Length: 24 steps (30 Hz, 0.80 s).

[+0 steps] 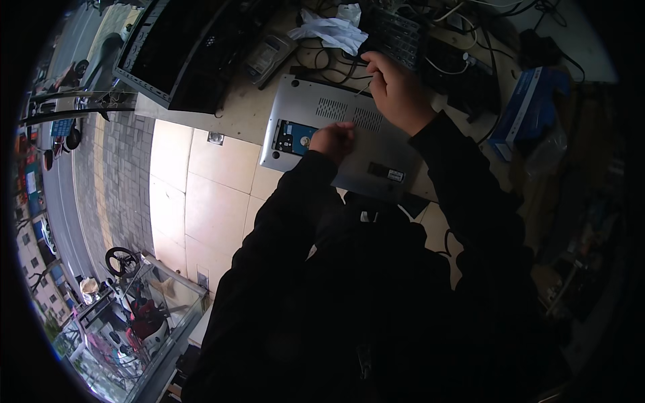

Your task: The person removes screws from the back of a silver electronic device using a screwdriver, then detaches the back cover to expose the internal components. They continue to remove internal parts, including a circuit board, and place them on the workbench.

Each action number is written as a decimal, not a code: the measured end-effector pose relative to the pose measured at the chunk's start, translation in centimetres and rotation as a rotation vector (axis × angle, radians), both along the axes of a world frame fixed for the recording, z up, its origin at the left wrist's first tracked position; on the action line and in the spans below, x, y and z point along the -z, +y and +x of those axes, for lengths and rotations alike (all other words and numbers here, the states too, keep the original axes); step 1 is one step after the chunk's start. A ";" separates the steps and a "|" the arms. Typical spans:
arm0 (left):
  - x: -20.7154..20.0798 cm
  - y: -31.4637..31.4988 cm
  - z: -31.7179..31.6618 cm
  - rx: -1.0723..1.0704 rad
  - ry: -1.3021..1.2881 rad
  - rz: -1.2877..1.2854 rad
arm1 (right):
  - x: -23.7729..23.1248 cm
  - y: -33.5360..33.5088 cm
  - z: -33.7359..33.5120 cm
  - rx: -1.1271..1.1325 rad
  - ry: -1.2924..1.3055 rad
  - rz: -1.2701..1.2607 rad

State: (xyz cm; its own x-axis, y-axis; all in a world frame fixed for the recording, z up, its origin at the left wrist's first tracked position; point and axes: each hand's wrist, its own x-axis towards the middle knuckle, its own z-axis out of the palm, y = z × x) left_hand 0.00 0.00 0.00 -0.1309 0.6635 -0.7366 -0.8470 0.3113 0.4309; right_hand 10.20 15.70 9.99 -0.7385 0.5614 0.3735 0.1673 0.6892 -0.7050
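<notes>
The table (238,114) fills the far part of the view, crowded with gear, and a silver laptop (336,138) lies on it upside down, its base facing up, its long axis running from far left to near right. To its far left sits a dark computer case (178,50), with a loose hard drive (269,57) beside it; a white crumpled cloth (329,30) and a tangle of cables lie farther back, and a blue box (531,107) stands at the right. In the laptop's left end an open bay shows a blue drive (294,138). The right hand (396,91) is raised over the laptop's far edge, above the vent slots, its fingers pinched shut on a thin tool (363,86), seemingly a small screwdriver, whose tip points down and left toward the base; the exact contact point is too small to tell. The left hand (332,140) rests on the base just right of the blue drive, its fingers curled in; whether they hold anything cannot be told. The blue drive lies just left of the left hand, and near and left of the right hand, so the left hand is much the nearer to it. A small dark label strip (388,174) sits on the base near the person.
</notes>
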 end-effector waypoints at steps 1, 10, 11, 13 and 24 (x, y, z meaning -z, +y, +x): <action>0.0 0.0 0.0 0.006 0.004 0.005 | -0.2 -0.1 0.0 0.010 0.026 0.008; -1.0 0.9 0.1 -0.099 -0.066 -0.016 | -3.0 -1.3 2.2 0.052 0.069 -0.171; -1.2 1.1 0.1 -0.128 -0.080 -0.029 | -3.3 -1.4 2.4 0.053 0.076 -0.183; -1.1 1.3 0.1 -0.104 -0.072 -0.010 | -2.8 -1.4 2.7 0.043 0.067 -0.144; -0.4 1.1 0.1 -0.091 -0.058 -0.027 | 0.8 -1.0 1.9 0.103 0.105 -0.093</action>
State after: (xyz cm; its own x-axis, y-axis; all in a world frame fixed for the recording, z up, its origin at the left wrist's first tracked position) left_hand 0.09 1.14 0.37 -0.1468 0.6308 -0.7619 -0.8956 0.2422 0.3731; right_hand 12.11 14.65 9.20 -0.6350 0.6679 0.3882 0.1560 0.6031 -0.7823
